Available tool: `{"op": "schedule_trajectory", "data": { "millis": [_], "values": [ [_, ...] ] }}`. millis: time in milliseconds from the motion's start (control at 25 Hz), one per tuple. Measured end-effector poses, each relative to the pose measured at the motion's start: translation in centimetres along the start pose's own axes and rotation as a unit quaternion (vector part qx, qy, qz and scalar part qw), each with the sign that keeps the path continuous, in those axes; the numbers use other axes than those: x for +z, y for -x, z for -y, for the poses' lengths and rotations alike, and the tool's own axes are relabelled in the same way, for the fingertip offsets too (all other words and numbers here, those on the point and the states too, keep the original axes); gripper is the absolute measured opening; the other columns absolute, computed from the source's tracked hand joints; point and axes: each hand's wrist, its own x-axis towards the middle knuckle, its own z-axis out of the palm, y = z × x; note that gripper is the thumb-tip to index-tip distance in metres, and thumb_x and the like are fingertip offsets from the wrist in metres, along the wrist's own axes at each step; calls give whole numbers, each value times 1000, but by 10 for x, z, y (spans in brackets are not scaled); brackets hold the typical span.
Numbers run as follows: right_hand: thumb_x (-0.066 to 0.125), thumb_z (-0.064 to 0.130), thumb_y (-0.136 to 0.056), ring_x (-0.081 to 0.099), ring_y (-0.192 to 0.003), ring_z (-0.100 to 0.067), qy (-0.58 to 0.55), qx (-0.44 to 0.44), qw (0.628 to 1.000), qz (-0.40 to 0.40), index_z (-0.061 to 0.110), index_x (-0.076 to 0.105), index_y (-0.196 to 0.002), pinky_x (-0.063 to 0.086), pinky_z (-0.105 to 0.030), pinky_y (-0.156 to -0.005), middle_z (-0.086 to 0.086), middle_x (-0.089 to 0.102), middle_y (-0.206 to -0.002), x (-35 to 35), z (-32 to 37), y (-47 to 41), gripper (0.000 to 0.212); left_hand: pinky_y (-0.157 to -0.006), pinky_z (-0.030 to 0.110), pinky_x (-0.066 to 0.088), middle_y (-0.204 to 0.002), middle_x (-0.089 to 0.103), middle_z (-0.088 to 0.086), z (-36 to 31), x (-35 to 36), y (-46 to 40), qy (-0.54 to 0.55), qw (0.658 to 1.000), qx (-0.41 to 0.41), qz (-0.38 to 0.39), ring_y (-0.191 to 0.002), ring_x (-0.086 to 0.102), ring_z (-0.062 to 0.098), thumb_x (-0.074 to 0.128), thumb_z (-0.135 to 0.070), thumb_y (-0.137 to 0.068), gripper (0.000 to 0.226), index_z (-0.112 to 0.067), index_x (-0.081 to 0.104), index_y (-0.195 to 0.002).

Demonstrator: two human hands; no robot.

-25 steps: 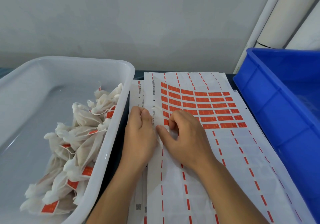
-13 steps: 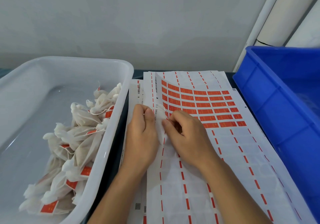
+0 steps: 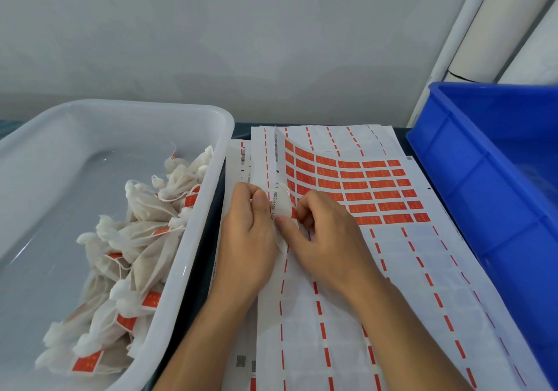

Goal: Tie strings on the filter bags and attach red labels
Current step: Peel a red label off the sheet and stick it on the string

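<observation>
Filter bag: a translucent filter bag [image 3: 282, 209] is held between both hands over the label sheet's left edge, long axis running near-to-far, string loop [image 3: 283, 186] at the far end.
Left hand: the left hand [image 3: 249, 236] is curled round the bag's left side.
Right hand: the right hand [image 3: 324, 233] seems to be pinching a red label [image 3: 294, 213] at the bag's right edge.
Label sheet [image 3: 377, 185]: red rows are seen across its far half.
White tub [image 3: 193, 258]: finished bags [image 3: 142, 239] are piled at the tabletop's left.
</observation>
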Motion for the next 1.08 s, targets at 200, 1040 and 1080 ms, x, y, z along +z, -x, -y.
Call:
{"op": "schedule_trajectory", "data": {
  "millis": [200, 1040, 1080],
  "values": [
    [61, 58, -94, 58, -72, -7, 29, -9, 999, -15, 32, 50, -84, 52, -18, -65, 19, 57, -79, 1, 0, 1, 30, -72, 31, 62, -89, 67, -5, 0, 0, -1, -1, 1000, -13, 0, -86, 68, 14, 40, -27, -113, 25, -18, 51, -92],
    [58, 68, -89, 59, -65, -5, 20, 24, 997, -71, 31, 53, -75, 52, -20, -66, 21, 57, -70, -1, 4, 0, 39, -87, 49, 61, -95, 67, 12, -5, -2, -2, 50, 997, -58, 19, -97, 67, 36, 42, -25, -112, 28, -11, 54, -92],
    [58, 66, -90, 59, -64, -5, 17, 27, 997, -71, 31, 54, -74, 50, -19, -65, 21, 57, -69, 0, 4, 1, 38, -87, 49, 60, -96, 67, 14, -6, -2, -1, 53, 997, -58, 21, -98, 66, 37, 42, -25, -112, 27, -9, 54, -93]
  ]
}}
